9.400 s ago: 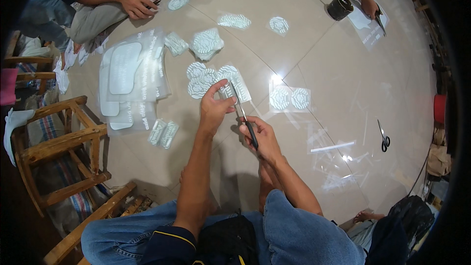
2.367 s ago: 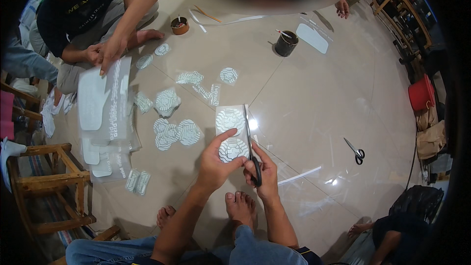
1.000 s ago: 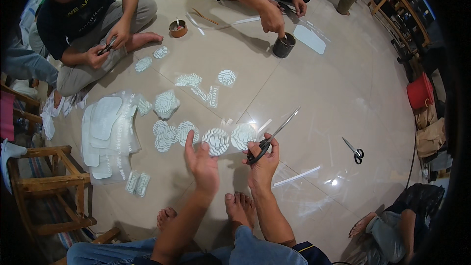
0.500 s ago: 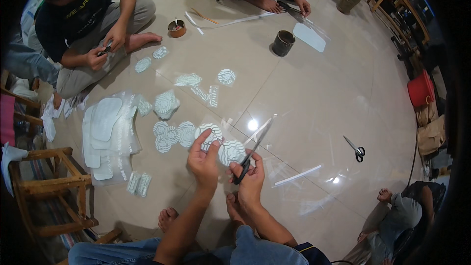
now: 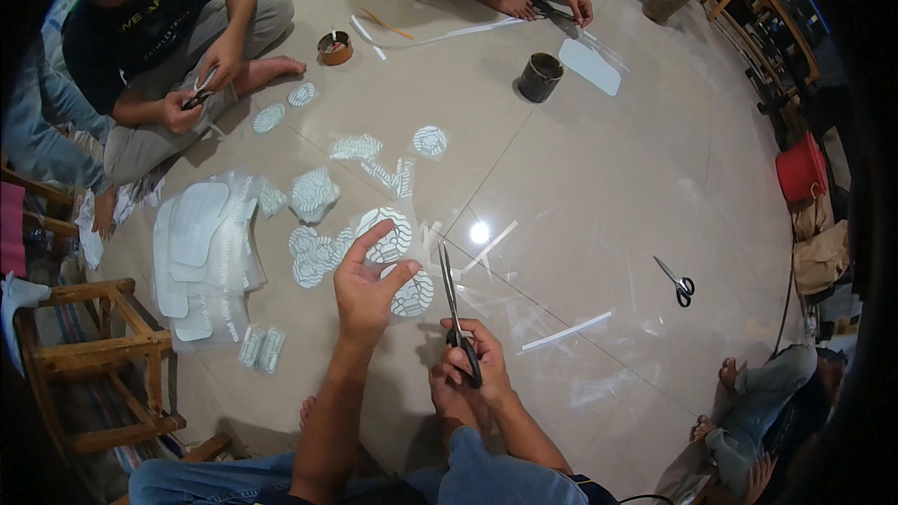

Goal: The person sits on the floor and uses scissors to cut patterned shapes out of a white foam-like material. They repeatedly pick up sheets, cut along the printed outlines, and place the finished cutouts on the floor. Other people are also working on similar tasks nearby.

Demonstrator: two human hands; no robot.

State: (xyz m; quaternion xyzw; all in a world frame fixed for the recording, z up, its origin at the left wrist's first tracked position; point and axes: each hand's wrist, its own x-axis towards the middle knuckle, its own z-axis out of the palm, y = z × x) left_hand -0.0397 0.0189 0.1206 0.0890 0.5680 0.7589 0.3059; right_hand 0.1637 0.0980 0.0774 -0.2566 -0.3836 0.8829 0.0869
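My left hand (image 5: 367, 285) has its thumb and forefinger spread over a clear sheet with two round, wavy-patterned pale cutouts (image 5: 412, 292); whether its hidden fingers touch the sheet I cannot tell. In my right hand (image 5: 479, 355) is a pair of black-handled scissors (image 5: 451, 285), nearly upright, blades close together and pointing away from me, apart from the sheet. Just left of the sheet lie more round patterned pieces (image 5: 309, 257). Beyond them are a pale stacked piece (image 5: 314, 194) and smaller patterned pieces (image 5: 357, 147).
Pale panels on clear film (image 5: 178, 252) lie left, beside a wooden stool (image 5: 94, 355). Another pair of scissors (image 5: 686, 292) and white strips (image 5: 566, 331) are right. A dark pot (image 5: 540, 79) and brown tin (image 5: 334, 49) stand farther off. Other people sit around, one (image 5: 178, 47) at upper left.
The two-cutout sheet has shifted left and turned. My left thumb and forefinger have spread apart. The scissors have drawn away from the sheet, swung more upright, and moved toward me.
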